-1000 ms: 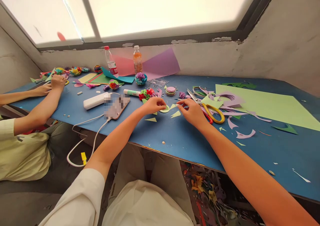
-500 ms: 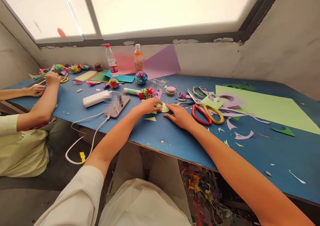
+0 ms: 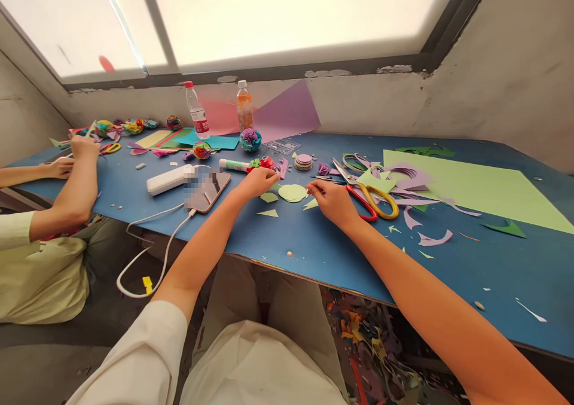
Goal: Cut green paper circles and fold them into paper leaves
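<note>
Light green paper circles [image 3: 293,193] lie slightly fanned in a pile on the blue table, between my two hands. Just left of the pile is my left hand [image 3: 259,182], its fingers pressed together, their tips beside a red paper flower [image 3: 264,163]. My right hand [image 3: 332,200] is closed in a pinch at the pile's right side; whatever its fingertips hold is too small to make out. Under that hand a pale green scrap [image 3: 310,204] shows. Open scissors [image 3: 368,195] with red and yellow handles rest beyond my right wrist.
Purple and green cuttings [image 3: 412,177] spread to the right beside a large green sheet [image 3: 475,186]. A glue stick [image 3: 234,165], a phone [image 3: 210,191] and a white power bank [image 3: 168,180] lie left. Two bottles [image 3: 197,115] stand behind. A co-worker's arm [image 3: 76,189] rests at far left.
My hands have drawn apart, uncovering the pile of green circles. The fingers of my right hand have curled from outstretched to a pinch.
</note>
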Tool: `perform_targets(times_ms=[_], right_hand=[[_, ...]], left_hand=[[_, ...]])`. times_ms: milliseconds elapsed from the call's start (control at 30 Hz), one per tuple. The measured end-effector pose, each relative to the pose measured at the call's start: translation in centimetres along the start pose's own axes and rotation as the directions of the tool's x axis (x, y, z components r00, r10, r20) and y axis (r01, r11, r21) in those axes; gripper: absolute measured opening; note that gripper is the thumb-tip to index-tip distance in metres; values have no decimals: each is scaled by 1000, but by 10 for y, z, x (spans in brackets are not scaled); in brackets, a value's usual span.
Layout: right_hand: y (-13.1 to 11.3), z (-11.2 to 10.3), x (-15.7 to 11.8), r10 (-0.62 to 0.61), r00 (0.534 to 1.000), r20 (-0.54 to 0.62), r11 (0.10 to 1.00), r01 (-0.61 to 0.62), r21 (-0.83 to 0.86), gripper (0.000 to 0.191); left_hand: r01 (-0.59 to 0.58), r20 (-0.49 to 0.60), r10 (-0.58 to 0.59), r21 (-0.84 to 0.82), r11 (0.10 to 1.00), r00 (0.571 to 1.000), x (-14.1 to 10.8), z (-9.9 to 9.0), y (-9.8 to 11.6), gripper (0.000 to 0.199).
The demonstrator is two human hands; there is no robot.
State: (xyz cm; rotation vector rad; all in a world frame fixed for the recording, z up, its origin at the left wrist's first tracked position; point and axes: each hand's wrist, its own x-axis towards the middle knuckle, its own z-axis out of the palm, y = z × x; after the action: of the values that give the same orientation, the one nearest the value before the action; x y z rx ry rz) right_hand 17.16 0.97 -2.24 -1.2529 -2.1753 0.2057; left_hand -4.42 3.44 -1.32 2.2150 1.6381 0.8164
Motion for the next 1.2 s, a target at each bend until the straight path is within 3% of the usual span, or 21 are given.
perform_targets(times_ms=[233, 367, 433, 533, 633, 733, 833, 967, 1200], right_hand=[[4, 11, 4, -42, 994, 100, 999, 38, 38, 42], [6, 20, 5, -6, 993, 114, 996, -4, 87, 38], [7, 19, 4, 24, 995, 100, 989, -38, 144, 36], [7, 15, 2, 79, 995, 63, 959, -93, 268, 31], [3, 10, 2, 143, 989, 26, 886, -139, 442, 35], [-3, 3, 3, 195, 980, 27, 759, -169, 629, 48], [-9, -2, 2, 221, 972, 75, 615, -198, 763, 54], [-14, -5, 0, 214, 961, 178, 471, -261, 842, 52], [-14, -5, 3, 195, 941, 275, 350, -329, 877, 52]], left_hand=[[5, -212, -30, -119, 993, 977, 3, -5, 1, 44], [-160, -429, -25, -389, 907, 903, 3, -11, 4, 60], [-233, -475, -16, -461, 856, 880, 2, -12, 6, 62], [-256, -446, 0, -513, 819, 895, 0, -10, 9, 62], [-251, -320, 71, -568, 784, 945, -2, -5, 13, 59], [-197, -124, 153, -616, 763, 980, -4, 1, 17, 51], [-139, -2, 192, -699, 702, 981, -5, 7, 22, 49], [-117, -4, 188, -795, 595, 982, -5, 10, 26, 37], [-105, -33, 128, -781, 615, 991, -6, 8, 27, 25]])
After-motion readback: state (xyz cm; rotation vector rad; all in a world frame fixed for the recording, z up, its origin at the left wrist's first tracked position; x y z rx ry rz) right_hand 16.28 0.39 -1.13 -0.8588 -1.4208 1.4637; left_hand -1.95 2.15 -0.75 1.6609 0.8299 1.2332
